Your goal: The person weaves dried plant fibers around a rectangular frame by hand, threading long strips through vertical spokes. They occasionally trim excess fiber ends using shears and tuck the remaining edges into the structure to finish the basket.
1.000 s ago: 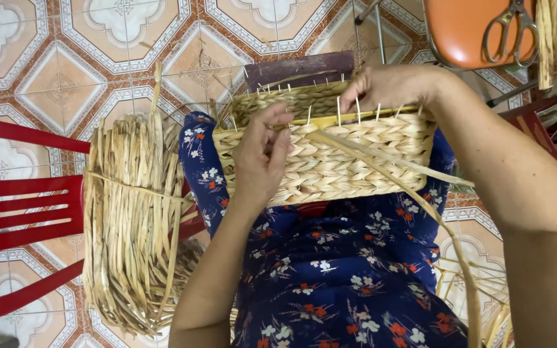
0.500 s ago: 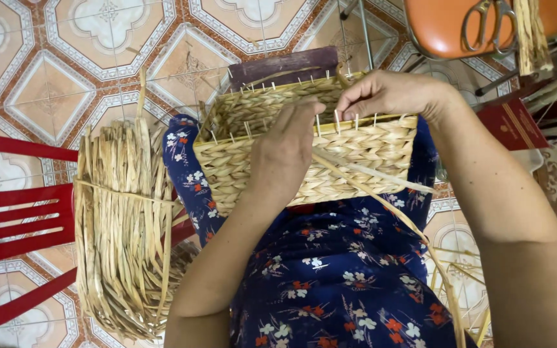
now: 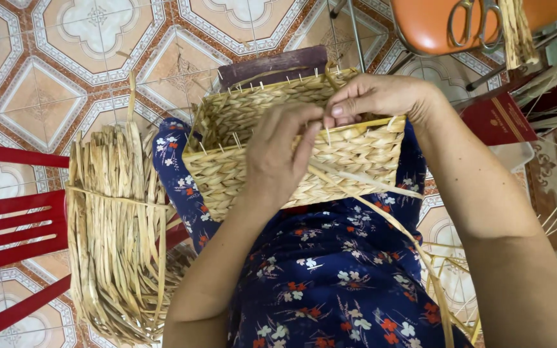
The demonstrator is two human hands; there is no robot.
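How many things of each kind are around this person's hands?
Woven baskets: 1
Tied bundles of dried straw: 1
Red chairs: 1
Orange seats: 1
Scissors: 1
Red books: 1
Total: 6

left hand [image 3: 278, 158] curled | right hand [image 3: 372, 100] pinching (fingertips meet) | forearms raised

Basket [image 3: 349, 154] is woven in pale tan straw; dress [image 3: 330, 270] is navy, dotted with red and white flowers; chair [image 3: 8, 219] is red.
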